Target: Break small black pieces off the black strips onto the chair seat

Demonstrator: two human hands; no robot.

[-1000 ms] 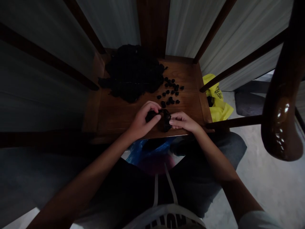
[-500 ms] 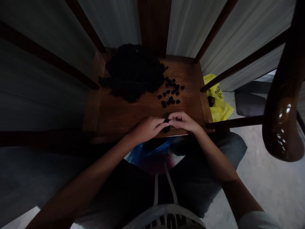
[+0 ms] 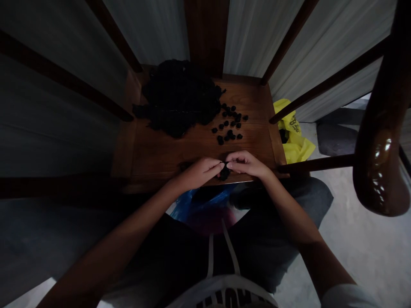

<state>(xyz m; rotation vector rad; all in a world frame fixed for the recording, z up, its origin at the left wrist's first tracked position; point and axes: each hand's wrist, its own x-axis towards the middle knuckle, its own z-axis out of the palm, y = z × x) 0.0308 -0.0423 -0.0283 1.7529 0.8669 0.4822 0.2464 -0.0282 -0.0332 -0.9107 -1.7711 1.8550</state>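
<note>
Near the front edge of a wooden chair seat [image 3: 167, 158], my left hand [image 3: 204, 170] pinches a small crumpled black piece [image 3: 224, 172], soft-looking, its kind too dark to make out. Close beside it, my right hand [image 3: 245, 164] has thumb and finger closed on the same piece from the right. Beyond my hands lie several small black knotted-looking lumps [image 3: 230, 135], scattered on the seat. Behind and left of them rests a large heap of black cloth-like material [image 3: 180, 98].
Wooden back slats and spindles [image 3: 208, 38] enclose the seat, with a glossy armrest [image 3: 382, 162] at the right. A yellow bag [image 3: 293, 137] sits low beyond the seat's right side. Blue plastic [image 3: 199, 201] shows below the front edge, between my knees.
My left thumb has drawn back slightly from the right fingertips, so more of the black piece shows between them. The heap and lumps stay put.
</note>
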